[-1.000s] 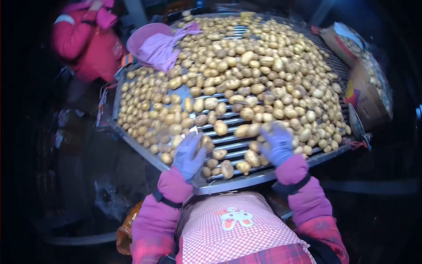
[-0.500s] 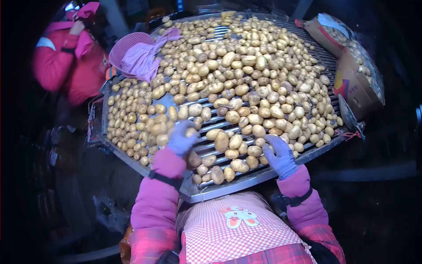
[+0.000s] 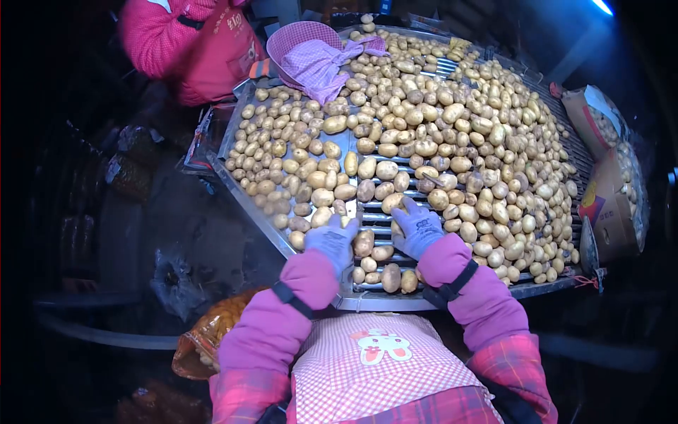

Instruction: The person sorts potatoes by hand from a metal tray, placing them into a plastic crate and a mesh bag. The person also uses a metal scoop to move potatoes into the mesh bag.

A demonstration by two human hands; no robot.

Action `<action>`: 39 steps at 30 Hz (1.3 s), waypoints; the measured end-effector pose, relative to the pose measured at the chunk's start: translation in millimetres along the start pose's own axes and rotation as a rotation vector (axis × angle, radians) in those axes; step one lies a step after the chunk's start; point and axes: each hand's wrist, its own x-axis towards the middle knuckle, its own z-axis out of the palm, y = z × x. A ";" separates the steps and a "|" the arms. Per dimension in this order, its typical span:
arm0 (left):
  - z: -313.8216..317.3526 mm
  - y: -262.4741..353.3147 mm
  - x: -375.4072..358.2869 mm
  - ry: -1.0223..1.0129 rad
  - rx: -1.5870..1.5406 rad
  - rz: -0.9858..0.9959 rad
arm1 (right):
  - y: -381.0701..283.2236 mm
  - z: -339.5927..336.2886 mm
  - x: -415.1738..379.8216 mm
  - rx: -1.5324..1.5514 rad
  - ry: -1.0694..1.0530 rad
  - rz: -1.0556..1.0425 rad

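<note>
A wide heap of potatoes (image 3: 487, 148) covers a slatted metal table (image 3: 381, 302). My left hand (image 3: 330, 244), in a pale purple glove, is at the near left part of the slats beside a flat metal strip. Its thumb and fingers are spread, close to several potatoes. My right hand (image 3: 421, 232), gloved alike, reaches over the slats with its thumb and forefinger around a potato (image 3: 397, 227), partly hidden. Another potato (image 3: 393, 203) lies at its fingertips. Between my hands sits a darker potato (image 3: 364, 243), and a few more lie near the front edge.
Smaller potatoes (image 3: 268, 155) fill the left side. A pink hat with a purple cloth (image 3: 314, 67) rests on the far left corner, by a person in a pink apron (image 3: 229, 42). Cardboard boxes (image 3: 611, 219) of potatoes stand right. An orange mesh sack (image 3: 212, 328) is below left.
The view has turned left and down. My right hand has moved left over the slats, nearer my left hand. Several potatoes that lay before it have shifted away. The other person's arm has lowered.
</note>
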 end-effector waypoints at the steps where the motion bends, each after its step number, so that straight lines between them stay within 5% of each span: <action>1: -2.0 8.8 7.4 -0.038 0.051 -0.018 | 6.8 9.1 -0.5 0.075 0.128 -0.041; 4: 21.6 11.8 35.2 0.003 0.245 -0.016 | -10.0 -5.5 -4.9 -0.097 -0.116 0.069; 6: 17.5 20.3 55.9 -0.228 0.301 -0.099 | -6.4 -7.2 -9.2 -0.131 -0.138 -0.037; 7: 43.8 10.0 54.7 0.071 0.347 -0.043 | -5.3 -0.7 -10.8 -0.181 -0.066 -0.034; 8: 21.2 7.9 48.2 0.072 0.353 -0.031 | -6.0 3.5 -11.9 -0.228 0.004 -0.030; 10: -20.7 -3.2 34.6 -0.162 -0.398 -0.066 | -2.2 2.2 -10.6 -0.195 -0.024 -0.020; 12: -18.2 -16.6 16.6 -0.179 -1.308 -0.192 | 6.4 -7.3 -6.8 -0.174 -0.057 -0.015; 13: -25.0 -19.9 0.8 -0.226 -1.734 -0.320 | 15.8 -14.8 -4.7 0.412 -0.105 0.075; 14: -14.0 -21.8 -3.4 -0.219 -1.748 -0.312 | 22.1 -22.3 0.0 0.993 -0.146 0.158; 16: 14.4 -31.5 -10.7 -0.435 -2.776 -0.212 | 6.7 -47.3 -3.7 1.835 -0.199 0.123; 18: -1.7 -14.4 -28.5 -0.324 -2.969 -0.348 | -21.9 -50.0 1.2 2.212 -0.262 -0.101; 20: 2.6 -18.5 -37.5 -0.329 -2.964 -0.022 | -43.7 -34.8 18.0 2.346 -0.417 -0.151; 24: -3.1 -43.1 -63.9 -0.047 -2.918 -0.040 | -91.2 -33.3 24.1 2.213 -0.427 -0.144; 26: -0.9 -56.5 -79.3 0.023 -2.968 0.030 | -115.7 -40.0 25.4 1.972 -0.359 -0.213; 28: 5.8 -69.4 -90.6 -0.015 -3.017 0.296 | -140.4 -35.0 26.5 1.393 -0.234 -0.199; 29: 2.2 -69.5 -102.7 0.136 -2.957 0.359 | -156.3 -23.3 23.5 1.176 -0.165 -0.394; 31: 26.4 -83.4 -115.7 0.463 -2.772 0.128 | -182.6 -12.4 18.2 0.670 0.047 -0.744; 34: 37.1 -100.9 -154.2 0.611 -2.713 -0.059 | -211.5 -16.0 16.5 1.257 -0.405 -0.462; 36: 30.5 -106.7 -173.8 0.636 -2.821 -0.016 | -220.1 -26.5 21.8 1.236 -0.459 -0.336; 39: 41.1 -121.0 -202.3 0.743 -2.830 0.036 | -215.9 -11.3 32.2 1.109 -0.490 -0.419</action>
